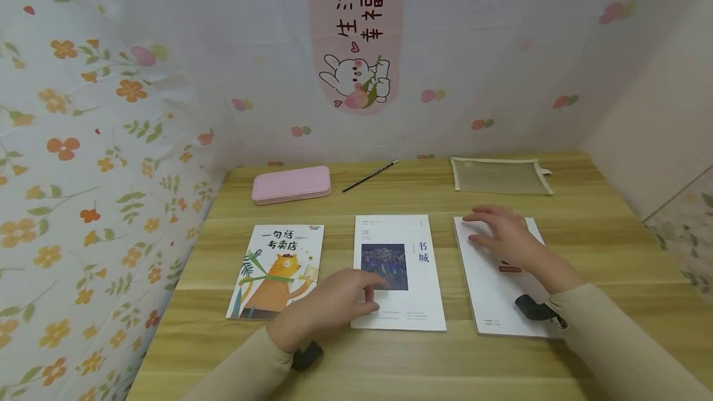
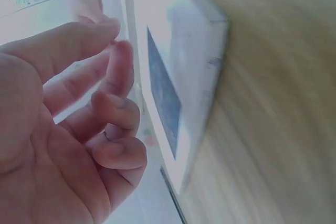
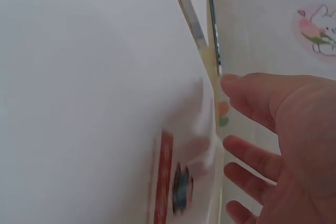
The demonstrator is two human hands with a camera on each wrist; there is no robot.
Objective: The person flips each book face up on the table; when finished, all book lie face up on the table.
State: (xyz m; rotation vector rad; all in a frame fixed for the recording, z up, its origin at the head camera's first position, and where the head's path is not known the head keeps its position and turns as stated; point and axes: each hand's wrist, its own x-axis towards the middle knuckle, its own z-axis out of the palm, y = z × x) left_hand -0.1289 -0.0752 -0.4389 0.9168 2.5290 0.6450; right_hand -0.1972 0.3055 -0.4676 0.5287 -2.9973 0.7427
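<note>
Three books lie in a row on the wooden table. My left hand point(image 1: 333, 303) hovers over the near left part of the middle white book point(image 1: 423, 302), which has a dark picture on its cover. In the left wrist view, that hand's fingers point(image 2: 118, 153) are loosely bent, with nothing held. Over the far part of the right white book point(image 1: 490, 308) is my right hand point(image 1: 509, 237), fingers spread. The right wrist view shows this hand holding nothing; whether it touches the cover I cannot tell. A picture book with an orange bear point(image 1: 273, 283) is left of my left hand.
Along the back of the table point(image 1: 390, 364) lie a pink pencil case point(image 1: 291, 184), a dark pencil point(image 1: 370, 176) and a mesh zip pouch point(image 1: 501, 176). A patterned cloth point(image 1: 267, 67) hangs behind, and a floral cloth point(image 1: 83, 203) borders the left side.
</note>
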